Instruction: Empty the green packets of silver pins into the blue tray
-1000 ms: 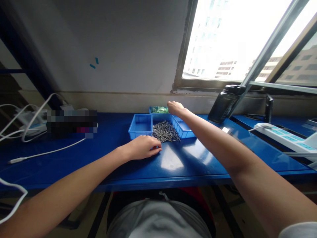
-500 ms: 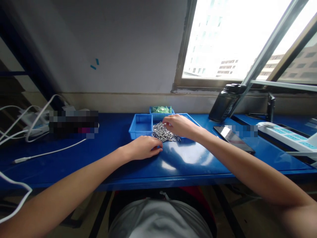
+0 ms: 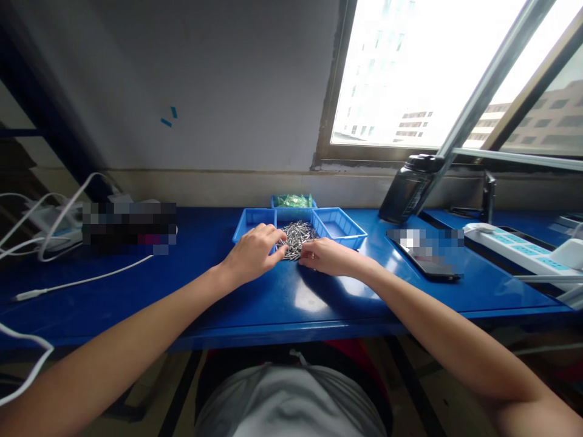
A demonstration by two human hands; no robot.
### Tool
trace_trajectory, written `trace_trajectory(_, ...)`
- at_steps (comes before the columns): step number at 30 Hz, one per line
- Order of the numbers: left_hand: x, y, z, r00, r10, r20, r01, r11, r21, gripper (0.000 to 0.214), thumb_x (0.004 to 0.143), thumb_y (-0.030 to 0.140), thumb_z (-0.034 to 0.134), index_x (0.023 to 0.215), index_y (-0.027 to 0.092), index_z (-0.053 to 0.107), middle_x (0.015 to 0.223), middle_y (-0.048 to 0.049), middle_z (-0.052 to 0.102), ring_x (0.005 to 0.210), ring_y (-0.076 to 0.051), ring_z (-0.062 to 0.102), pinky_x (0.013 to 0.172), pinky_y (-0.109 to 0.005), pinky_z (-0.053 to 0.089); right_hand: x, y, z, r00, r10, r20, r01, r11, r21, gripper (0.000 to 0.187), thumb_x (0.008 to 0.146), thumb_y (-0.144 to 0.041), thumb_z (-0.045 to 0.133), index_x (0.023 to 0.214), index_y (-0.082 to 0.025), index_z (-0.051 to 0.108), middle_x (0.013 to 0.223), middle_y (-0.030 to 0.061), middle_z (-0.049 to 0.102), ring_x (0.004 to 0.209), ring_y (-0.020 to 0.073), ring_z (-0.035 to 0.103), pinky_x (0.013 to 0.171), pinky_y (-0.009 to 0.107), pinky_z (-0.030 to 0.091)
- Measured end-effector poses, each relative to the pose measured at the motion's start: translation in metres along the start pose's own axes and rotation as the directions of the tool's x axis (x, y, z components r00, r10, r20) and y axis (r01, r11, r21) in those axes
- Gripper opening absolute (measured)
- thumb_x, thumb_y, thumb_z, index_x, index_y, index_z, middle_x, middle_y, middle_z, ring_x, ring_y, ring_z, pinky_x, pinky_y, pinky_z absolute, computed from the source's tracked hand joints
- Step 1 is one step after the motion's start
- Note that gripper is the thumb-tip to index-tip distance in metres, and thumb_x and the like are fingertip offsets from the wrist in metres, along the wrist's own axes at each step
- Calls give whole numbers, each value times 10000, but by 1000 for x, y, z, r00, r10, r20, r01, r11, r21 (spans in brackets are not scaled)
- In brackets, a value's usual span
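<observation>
A heap of small silvery metal pins or screws (image 3: 297, 237) lies on the blue table between two blue plastic bins. At its left edge is my left hand (image 3: 257, 254), palm down, thumb apart from the fingers, in front of the left bin (image 3: 255, 216). My right hand (image 3: 328, 256) rests at the heap's near right edge with its fingers curled together; what they hold, if anything, is too small to make out. Behind it stands the right bin (image 3: 340, 226), whose visible inside shows no pieces. At the back, another blue bin (image 3: 274, 202) holds green plastic packets (image 3: 294, 201).
To the right are a black bottle (image 3: 405, 188), a dark phone (image 3: 430, 258) and a white power strip (image 3: 514, 243). White cables (image 3: 91, 278) run across the table's left side. The wall and window (image 3: 410, 73) stand behind the table.
My left hand has moved up and left, towards the left bin. My right hand has come down from above the heap to its near edge, uncovering the right bin.
</observation>
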State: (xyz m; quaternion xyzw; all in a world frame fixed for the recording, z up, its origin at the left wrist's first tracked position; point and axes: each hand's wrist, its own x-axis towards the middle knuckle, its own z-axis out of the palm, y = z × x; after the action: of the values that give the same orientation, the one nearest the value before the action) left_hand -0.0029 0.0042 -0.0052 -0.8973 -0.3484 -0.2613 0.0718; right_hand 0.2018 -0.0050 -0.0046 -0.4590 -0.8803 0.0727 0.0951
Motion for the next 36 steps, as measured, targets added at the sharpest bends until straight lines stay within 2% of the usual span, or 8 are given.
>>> trace_trajectory(5,0,-3,1,995,-87,-41,89,994,58,227,846,297,486,1005,163,576,949,-66,616,901,-222,529,797,-363,415,2,2,7,999,-22,-49,22,1000,-4,172,840,-271,524,890,-159,645,837,69,635,771,171,579,701,264,415)
trace_trajectory(14,1,-9,5,990,-112,83,117,992,-54,203,858,277,454,957,169,595,931,-55,618,910,-208,537,847,-350,419,5,8,21,994,-49,-100,41,996,-83,325,854,-311,508,1115,-143,604,1029,123,609,977,233,554,862,339,424)
trace_trajectory(20,2,-9,4,993,-79,84,85,995,-61,199,863,261,447,952,162,595,926,-54,611,909,-205,534,861,-351,417,2,2,7,984,-115,-135,105,991,-78,260,876,-264,476,1062,-167,629,929,78,664,822,177,606,742,269,439)
trace_trajectory(23,2,-10,5,995,-57,87,63,996,-69,205,867,266,440,960,164,592,923,-53,606,904,-203,533,854,-351,420,0,1,-7,950,-158,-268,146,987,-65,241,898,-253,438,974,-166,650,848,51,670,728,139,592,677,234,424)
trace_trajectory(25,1,-10,6,995,-44,87,51,996,-74,206,868,265,438,961,165,592,919,-53,604,900,-202,532,849,-351,420,-2,4,-15,913,-120,-390,86,991,-104,244,899,-249,431,969,-157,647,887,61,664,772,147,587,693,236,421)
trace_trajectory(28,1,-10,5,995,-37,87,44,996,-75,199,866,264,442,949,167,595,915,-51,602,897,-202,530,848,-353,419,-4,16,-20,879,18,-477,-121,975,-186,248,882,-267,459,1022,-160,633,959,83,649,869,185,576,734,261,420)
trace_trajectory(31,1,-10,4,995,-38,93,45,996,-79,200,869,263,441,948,168,597,927,-51,603,909,-203,528,848,-350,419,-5,27,-20,889,187,-418,-303,925,-230,287,864,-325,481,1053,-169,629,1016,96,636,853,201,589,692,267,425)
trace_trajectory(36,1,-9,5,995,-38,94,46,995,-84,196,869,247,442,957,168,598,944,-47,603,918,-197,529,850,-344,419,-5,27,-19,909,261,-326,-352,898,-264,306,879,-333,438,1015,-168,656,971,85,654,846,202,606,712,263,426)
